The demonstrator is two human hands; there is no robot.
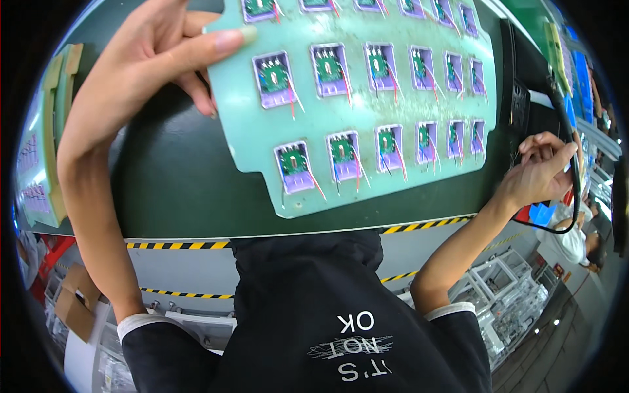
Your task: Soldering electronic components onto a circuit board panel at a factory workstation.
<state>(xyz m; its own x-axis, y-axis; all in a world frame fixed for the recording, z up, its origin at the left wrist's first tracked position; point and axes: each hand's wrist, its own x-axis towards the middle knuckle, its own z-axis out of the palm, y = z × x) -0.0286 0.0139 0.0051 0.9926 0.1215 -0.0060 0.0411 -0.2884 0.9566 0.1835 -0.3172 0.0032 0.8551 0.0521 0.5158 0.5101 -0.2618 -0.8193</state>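
A pale green tray [367, 108] fills the upper middle, tilted above the dark worktop. Rows of purple cups [275, 98] sit in it, each with a small green circuit board [329, 67] and thin red, white and dark wires sticking out. My left hand [160, 56] grips the tray's left edge, thumb on top and fingers beneath. At the far right, apart from the tray, my right hand [540, 173] is closed with thumb and fingers pinched together. It is beside a black cable [576, 183]; whatever lies between the fingers is too small to make out.
More green trays [46, 137] stand at the left edge. A black box-like device [517, 92] stands on the dark green worktop [190, 203] at the right. Striped tape [180, 245] runs below the table edge. Another person [570, 239] is farther right; a cardboard box [78, 301] is lower left.
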